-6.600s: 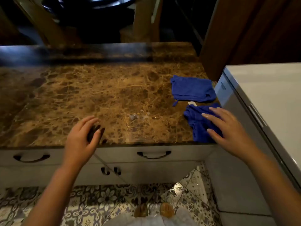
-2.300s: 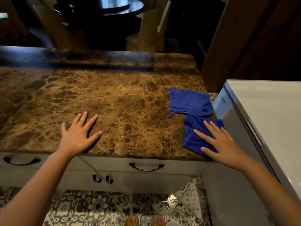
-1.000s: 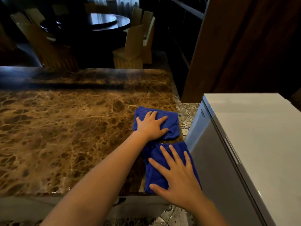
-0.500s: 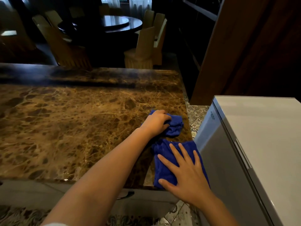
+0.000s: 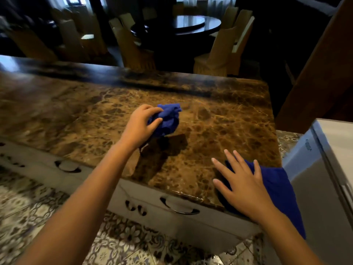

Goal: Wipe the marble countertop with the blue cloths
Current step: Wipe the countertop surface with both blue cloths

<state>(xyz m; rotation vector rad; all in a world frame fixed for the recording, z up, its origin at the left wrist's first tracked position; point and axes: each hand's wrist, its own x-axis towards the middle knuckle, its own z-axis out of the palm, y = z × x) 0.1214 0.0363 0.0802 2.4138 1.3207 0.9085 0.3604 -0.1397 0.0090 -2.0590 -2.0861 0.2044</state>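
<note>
The brown marble countertop (image 5: pixel 219 131) fills the middle of the head view. My left hand (image 5: pixel 139 127) grips a bunched blue cloth (image 5: pixel 169 116) and holds it lifted a little above the middle of the marble, with its shadow below. My right hand (image 5: pixel 242 184) lies flat, fingers spread, on a second blue cloth (image 5: pixel 277 186) at the near right corner of the counter. That cloth hangs partly over the edge.
A white appliance (image 5: pixel 328 180) stands close against the counter's right side. White drawers with dark handles (image 5: pixel 179 207) run under the front edge above a patterned tile floor. Beyond the counter are a dark round table (image 5: pixel 187 23) and tan chairs. A wooden panel (image 5: pixel 321 77) rises at right.
My left hand has bunched the far cloth, picked it up and carried it left toward the counter's middle. My right hand stays flat on the near cloth. The camera has swung left.
</note>
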